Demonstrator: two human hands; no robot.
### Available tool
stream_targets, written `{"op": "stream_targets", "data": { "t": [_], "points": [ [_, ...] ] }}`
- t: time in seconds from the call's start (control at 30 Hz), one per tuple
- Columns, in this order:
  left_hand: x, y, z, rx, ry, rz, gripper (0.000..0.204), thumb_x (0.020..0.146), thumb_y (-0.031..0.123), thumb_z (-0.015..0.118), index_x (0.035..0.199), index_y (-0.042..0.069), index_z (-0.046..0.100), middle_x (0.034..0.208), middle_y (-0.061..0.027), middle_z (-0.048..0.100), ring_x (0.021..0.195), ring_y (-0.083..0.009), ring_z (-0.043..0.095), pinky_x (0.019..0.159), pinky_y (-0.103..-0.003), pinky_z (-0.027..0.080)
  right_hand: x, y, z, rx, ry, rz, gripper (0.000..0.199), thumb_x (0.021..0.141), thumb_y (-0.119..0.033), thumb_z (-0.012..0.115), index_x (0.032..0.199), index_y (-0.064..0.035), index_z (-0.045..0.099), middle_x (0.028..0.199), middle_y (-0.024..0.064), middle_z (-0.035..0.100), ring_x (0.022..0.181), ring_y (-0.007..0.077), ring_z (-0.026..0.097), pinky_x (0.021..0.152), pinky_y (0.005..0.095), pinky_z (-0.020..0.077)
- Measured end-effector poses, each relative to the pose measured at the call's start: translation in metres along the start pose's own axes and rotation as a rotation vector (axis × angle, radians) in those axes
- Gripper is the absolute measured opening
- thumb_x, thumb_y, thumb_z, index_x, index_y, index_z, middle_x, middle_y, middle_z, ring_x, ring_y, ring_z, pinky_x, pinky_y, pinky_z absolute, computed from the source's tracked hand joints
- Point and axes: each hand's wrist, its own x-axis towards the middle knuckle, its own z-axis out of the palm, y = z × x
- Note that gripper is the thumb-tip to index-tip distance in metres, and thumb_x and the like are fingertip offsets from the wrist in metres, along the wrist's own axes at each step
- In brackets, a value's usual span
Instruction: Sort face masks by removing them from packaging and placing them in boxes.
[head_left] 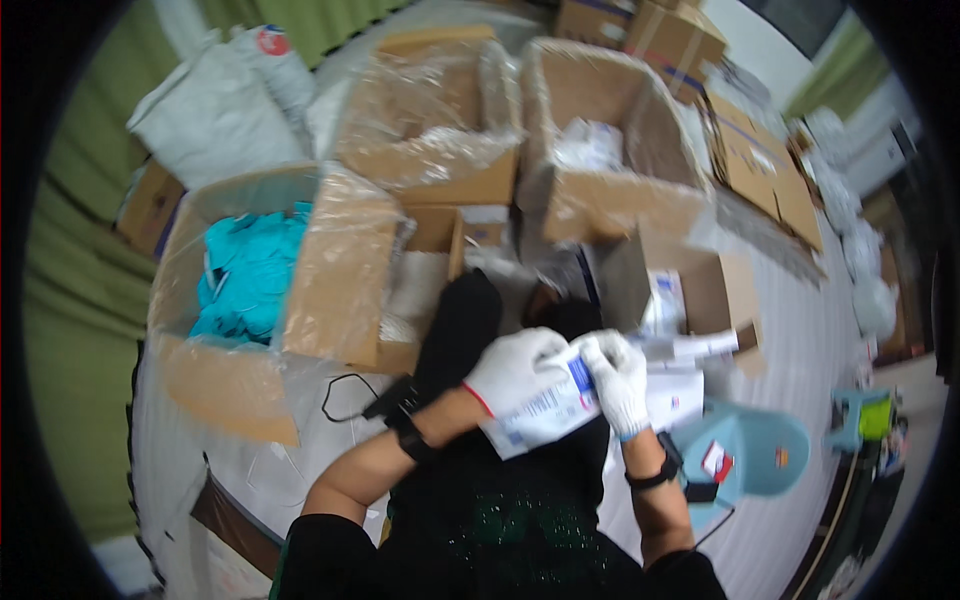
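Observation:
Both my hands wear white knit gloves and hold one flat white packet with blue print, above my lap. My left hand is closed on its upper left edge. The fingers of my right hand pinch its upper right corner, by a blue printed patch. Just beyond the right hand, several white printed packets or sheets lie by an open carton. Another white packet stands inside that carton.
Ahead are plastic-lined cartons: one at the middle, one holding white packets. Left, a lined carton holds turquoise items. A light blue plastic stool or chair is at my right; flattened cardboard lies beyond.

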Motion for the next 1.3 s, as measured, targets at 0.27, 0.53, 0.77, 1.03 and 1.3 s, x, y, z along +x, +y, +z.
{"op": "stream_targets", "data": {
  "t": [0.27,0.53,0.77,1.03,1.3],
  "points": [
    [-0.026,-0.03,0.037,0.143,0.281,0.043,0.021,0.081,0.019,0.068,0.097,0.007,0.06,0.093,-0.0125,0.06,0.087,-0.032,0.062,0.076,-0.039,0.05,-0.013,0.037,0.012,-0.118,0.027,-0.03,0.01,0.091,-0.007,0.062,0.086,0.0003,0.065,0.078,0.0004,0.059,0.071,0.0063,0.052,0.066,0.0232,0.0452],
    [-0.023,-0.042,0.055,0.165,0.318,-0.036,0.021,0.079,0.025,0.071,0.086,0.008,0.06,0.088,-0.0126,0.059,0.085,-0.0327,0.061,0.073,-0.042,0.049,-0.023,0.046,0.008,-0.178,0.085,-0.1,0.007,0.081,-0.004,0.066,0.086,-0.0002,0.07,0.079,0.0117,0.067,0.073,0.0185,0.064,0.071,0.0299,0.0502],
    [-0.016,-0.032,0.052,0.609,0.29,0.09,0.016,0.083,0.025,0.061,0.079,0.01,0.055,0.082,-0.0116,0.058,0.084,-0.0327,0.06,0.072,-0.046,0.047,-0.015,0.032,0.011,-0.242,0.078,-0.088,0.006,0.08,-0.006,0.068,0.083,-0.0007,0.068,0.076,0.0136,0.066,0.07,0.0241,0.064,0.07,0.0335,0.0504],
    [-0.016,-0.044,0.06,0.373,0.043,-0.011,0.029,0.091,0.036,0.054,0.089,0.008,0.06,0.087,-0.015,0.062,0.087,-0.0366,0.062,0.076,-0.048,0.047,-0.031,0.039,0.008,-0.242,0.127,-0.286,0.005,0.078,-0.003,0.068,0.077,-0.001,0.064,0.075,0.0112,0.065,0.072,0.0232,0.063,0.073,0.0333,0.0503],
    [-0.016,-0.034,0.063,0.551,0.071,0.367,0.016,0.084,0.028,0.058,0.078,0.015,0.062,0.072,-0.0068,0.058,0.067,-0.0252,0.062,0.057,-0.041,0.049,-0.032,0.049,0.003,-0.136,0.099,-0.069,0.018,0.079,-0.006,0.07,0.071,-0.0037,0.054,0.064,0.0039,0.055,0.063,0.0112,0.05,0.062,0.0282,0.0454]
  ]
}}
